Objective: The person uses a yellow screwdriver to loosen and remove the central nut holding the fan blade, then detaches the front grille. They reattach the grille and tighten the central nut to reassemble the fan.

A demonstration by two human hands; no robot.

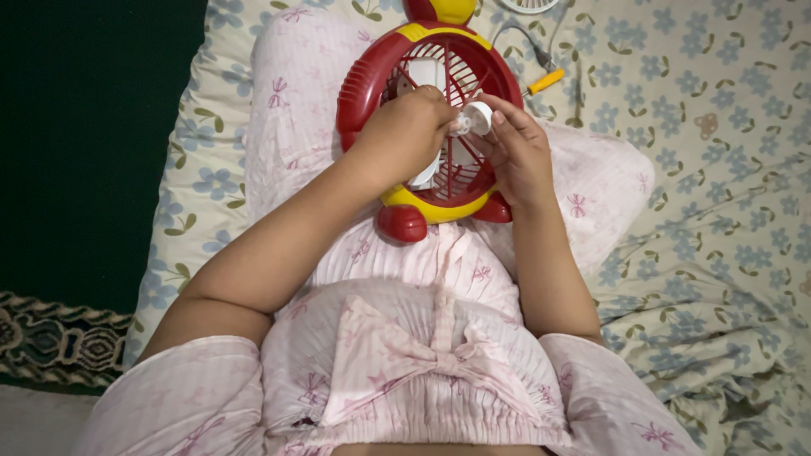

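Observation:
A small red and yellow fan (pixel 372 80) lies on my lap with its round grille facing up and white blades showing behind the spokes. My left hand (pixel 405 131) rests on the middle of the grille, fingers curled around a small part at the hub. My right hand (pixel 517 152) sits at the grille's right side and pinches a small white round cap (pixel 479 116) between thumb and fingers. The two hands almost touch at the hub. What the left fingers grip is hidden.
A yellow-handled screwdriver (pixel 545 82) lies on the floral bedsheet (pixel 701 169) just right of the fan, beside a thin cable. Another white fan part (pixel 528 5) shows at the top edge. A dark floor (pixel 84 143) and a patterned mat (pixel 51 338) lie left.

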